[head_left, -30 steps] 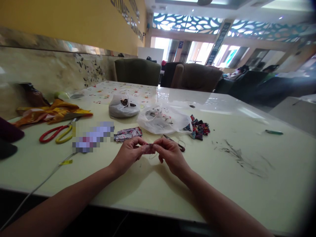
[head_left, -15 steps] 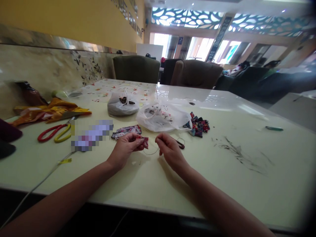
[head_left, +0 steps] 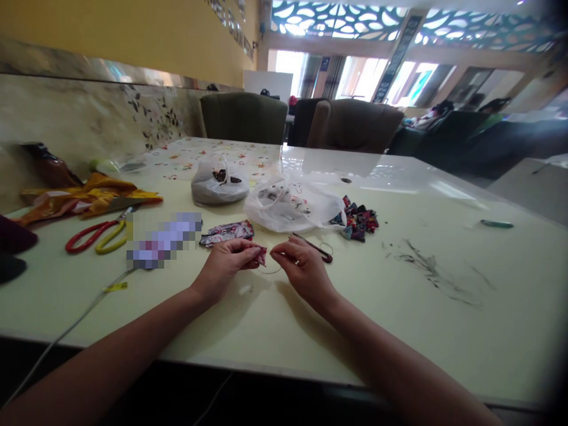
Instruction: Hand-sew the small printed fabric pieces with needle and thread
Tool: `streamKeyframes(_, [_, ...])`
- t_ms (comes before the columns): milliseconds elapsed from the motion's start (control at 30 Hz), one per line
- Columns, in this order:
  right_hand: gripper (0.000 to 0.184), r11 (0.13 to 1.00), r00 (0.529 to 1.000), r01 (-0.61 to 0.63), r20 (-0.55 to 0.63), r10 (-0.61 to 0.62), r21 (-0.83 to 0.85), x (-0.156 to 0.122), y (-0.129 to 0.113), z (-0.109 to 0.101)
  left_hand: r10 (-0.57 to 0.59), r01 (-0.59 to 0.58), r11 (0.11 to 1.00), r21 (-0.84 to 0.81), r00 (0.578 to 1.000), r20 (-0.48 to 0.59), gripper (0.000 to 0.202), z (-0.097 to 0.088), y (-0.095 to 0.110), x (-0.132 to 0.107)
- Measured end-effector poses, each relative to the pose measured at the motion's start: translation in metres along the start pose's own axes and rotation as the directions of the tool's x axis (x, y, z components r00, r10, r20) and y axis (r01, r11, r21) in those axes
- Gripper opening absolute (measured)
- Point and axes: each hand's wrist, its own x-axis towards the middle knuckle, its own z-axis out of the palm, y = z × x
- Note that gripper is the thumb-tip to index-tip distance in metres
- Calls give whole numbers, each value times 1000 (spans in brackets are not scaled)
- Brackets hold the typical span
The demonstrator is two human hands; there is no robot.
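Observation:
My left hand (head_left: pixel 219 266) pinches a small red patterned piece of fabric (head_left: pixel 261 256), its end sticking out past the fingertips. Just to the right, my right hand (head_left: pixel 306 272) is closed in a pinch close to the fabric; what its fingertips hold is too small to make out. A thin dark thread (head_left: pixel 270 272) curves below the gap between both hands. Behind my left hand lie flat patterned fabric pieces (head_left: pixel 226 233). A slim dark-brown tool (head_left: pixel 327 257), partly hidden, rests behind my right hand.
Two white plastic bags (head_left: pixel 219 192) stand mid-table, beside a pile of dark patterned fabric pieces (head_left: pixel 360 222). Scissors (head_left: pixel 91 236) with red and yellow handles and a blurred-out object (head_left: pixel 166 239) on a cable lie left. Loose threads (head_left: pixel 426 266) and a green tool (head_left: pixel 497 224) are right.
My right hand has moved left, bringing its fingertips up to the fabric. The thread's loop between the hands has narrowed. My left hand keeps its hold.

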Motion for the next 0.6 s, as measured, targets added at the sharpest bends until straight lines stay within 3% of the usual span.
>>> streamKeyframes(600, [14,1000,1000,2,14,-2,-11,1,0,-1,21,-22,999,32,1000,6,20,0,-1,1])
